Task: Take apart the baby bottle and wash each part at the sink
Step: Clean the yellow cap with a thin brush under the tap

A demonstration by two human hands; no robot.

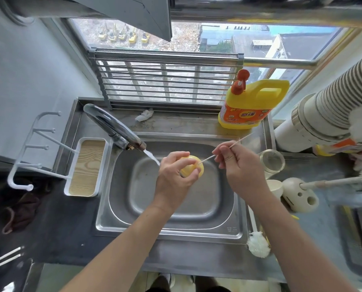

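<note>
**Thin pick worked into the yellow bottle part beside the running tap**

The left hand (173, 175) holds the yellow bottle part (191, 168) over the sink (169, 232). Its fingers (175, 154) are curled round the top and back, which leaves the side facing the other hand bare. That exposed side is likely the reason for the grip: the right hand (239, 167) pinches a thin stick (207, 159) between thumb and fingertips (220, 152). The stick's tip meets the yellow part just beyond the left fingers. The pinch sits about midway along the stick, a hold that probably suits fine poking at a small hole or groove.

The water stream (151, 157) from the faucet (112, 125) falls just behind the left fingers, close enough for a quick rinse. I cannot tell whether it wets the part.

The clear bottle body (272, 162) stands on the counter (327, 171) just beyond the right fingers, already separated. A white bottle brush (258, 245) lies on the sink rim nearer the person, below the right wrist. The detergent jug (249, 106) stands well beyond the right fingers.
</note>
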